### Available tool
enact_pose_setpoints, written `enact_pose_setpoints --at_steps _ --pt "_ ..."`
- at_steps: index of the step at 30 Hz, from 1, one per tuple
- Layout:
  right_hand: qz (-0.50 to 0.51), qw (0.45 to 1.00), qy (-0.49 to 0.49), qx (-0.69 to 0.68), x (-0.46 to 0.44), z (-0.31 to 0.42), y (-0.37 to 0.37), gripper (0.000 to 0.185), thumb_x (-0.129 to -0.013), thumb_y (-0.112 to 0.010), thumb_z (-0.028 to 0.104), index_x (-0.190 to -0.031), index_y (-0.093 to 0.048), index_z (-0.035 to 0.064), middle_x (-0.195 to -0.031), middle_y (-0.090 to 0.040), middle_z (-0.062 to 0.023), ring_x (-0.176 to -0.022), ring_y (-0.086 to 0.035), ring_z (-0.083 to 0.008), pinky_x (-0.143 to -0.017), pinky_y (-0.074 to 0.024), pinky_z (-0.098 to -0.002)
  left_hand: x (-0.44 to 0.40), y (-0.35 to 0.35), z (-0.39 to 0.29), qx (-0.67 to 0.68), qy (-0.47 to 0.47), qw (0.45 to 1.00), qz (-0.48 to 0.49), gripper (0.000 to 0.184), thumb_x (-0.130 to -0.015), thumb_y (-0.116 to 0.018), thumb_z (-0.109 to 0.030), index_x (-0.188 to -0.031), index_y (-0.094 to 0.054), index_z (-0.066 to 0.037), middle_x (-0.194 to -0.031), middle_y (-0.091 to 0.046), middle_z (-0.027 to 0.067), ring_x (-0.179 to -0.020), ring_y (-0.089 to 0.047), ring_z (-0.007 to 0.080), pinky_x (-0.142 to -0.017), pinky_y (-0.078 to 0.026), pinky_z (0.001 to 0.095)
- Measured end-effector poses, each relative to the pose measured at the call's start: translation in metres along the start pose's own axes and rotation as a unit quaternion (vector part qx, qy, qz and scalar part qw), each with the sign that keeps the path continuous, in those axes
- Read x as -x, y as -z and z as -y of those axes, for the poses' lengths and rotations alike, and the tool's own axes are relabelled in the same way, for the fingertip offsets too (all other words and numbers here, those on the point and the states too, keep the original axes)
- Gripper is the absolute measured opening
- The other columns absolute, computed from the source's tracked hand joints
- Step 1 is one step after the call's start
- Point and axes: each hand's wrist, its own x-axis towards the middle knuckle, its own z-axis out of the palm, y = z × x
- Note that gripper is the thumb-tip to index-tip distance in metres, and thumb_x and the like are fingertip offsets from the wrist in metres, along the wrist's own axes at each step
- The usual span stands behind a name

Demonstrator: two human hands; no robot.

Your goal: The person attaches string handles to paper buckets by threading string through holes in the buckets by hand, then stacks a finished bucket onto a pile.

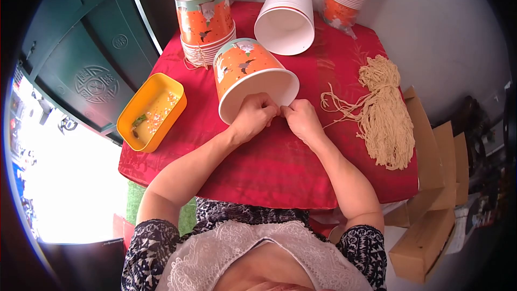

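Observation:
An orange paper bucket [253, 64] with a pale green base band and printed figures lies tilted on its side, its white mouth facing me. My left hand [255, 114] reaches across the lower mouth, fingers closed in a pinch by the rim. Just right of it, my right hand [302, 121] pinches close to the same rim, fingertips nearly meeting the left ones. Whatever is between the fingertips is too small to make out. A bundle of beige cords [385, 113] lies to the right, with loose strands trailing toward my right wrist.
A yellow tub [152, 112] holding small pale bits and a green item stands left on the red tablecloth [258, 183]. Behind are stacked orange buckets [207, 21], white-mouthed buckets on their side [285, 21] and a wrapped stack [347, 0]. Cardboard boxes [425, 242] stand right.

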Motion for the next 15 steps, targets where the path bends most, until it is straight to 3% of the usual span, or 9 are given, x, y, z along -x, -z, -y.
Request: enact_pose_setpoints --at_steps 4,7,10,13,15 --pt "0.046 0.999 -0.007 0.024 0.005 0.006 0.009 0.030 -0.089 -0.062 0.020 -0.081 -0.067 -0.0085 -0.070 -0.063 -0.0275 -0.070 -0.067 -0.0377 -0.066 -0.0494 -0.0463 0.001 -0.001 -0.008 -0.016 0.016 1.000 -0.005 0.015 -0.090 -0.060 -0.012 -0.084 -0.063 0.001 -0.069 -0.059 0.0043 -0.056 -0.052 0.0090 -0.049 -0.041 0.0246" --pt "0.107 0.994 0.023 -0.008 0.015 0.005 0.019 0.028 -0.088 -0.065 0.020 -0.080 -0.066 -0.0074 -0.063 -0.061 -0.0166 -0.060 -0.061 -0.0213 -0.060 -0.0476 -0.0388 0.002 0.003 -0.010 -0.078 0.027 0.997 0.015 0.015 -0.091 -0.061 -0.013 -0.088 -0.064 0.001 -0.069 -0.059 0.0032 -0.056 -0.052 0.0084 -0.047 -0.041 0.0242" --pt "0.123 0.988 0.036 -0.081 0.024 0.003 0.026 0.023 -0.088 -0.066 0.016 -0.080 -0.065 -0.0059 -0.061 -0.058 -0.0055 -0.061 -0.052 -0.0092 -0.058 -0.0446 -0.0315 0.005 0.006 -0.011 -0.066 0.006 0.998 0.021 0.013 -0.090 -0.063 -0.012 -0.090 -0.065 0.000 -0.069 -0.059 0.0032 -0.057 -0.053 0.0077 -0.046 -0.041 0.0239" --pt "0.106 0.981 0.062 -0.152 0.021 -0.002 0.024 0.018 -0.088 -0.065 0.012 -0.080 -0.065 -0.0050 -0.062 -0.057 -0.0010 -0.061 -0.051 -0.0068 -0.057 -0.0434 -0.0293 0.003 0.007 -0.003 -0.124 -0.030 0.991 0.025 0.011 -0.088 -0.065 -0.010 -0.091 -0.066 0.001 -0.075 -0.063 0.0049 -0.063 -0.058 0.0107 -0.054 -0.048 0.0259" --pt "0.104 0.985 0.076 -0.114 0.017 0.005 0.026 0.019 -0.089 -0.064 0.011 -0.081 -0.065 -0.0055 -0.063 -0.059 -0.0032 -0.062 -0.053 -0.0080 -0.057 -0.0444 -0.0300 0.000 0.006 0.005 -0.143 -0.083 0.986 0.031 0.010 -0.087 -0.065 -0.008 -0.092 -0.066 0.002 -0.080 -0.065 0.0063 -0.070 -0.061 0.0130 -0.062 -0.051 0.0278"
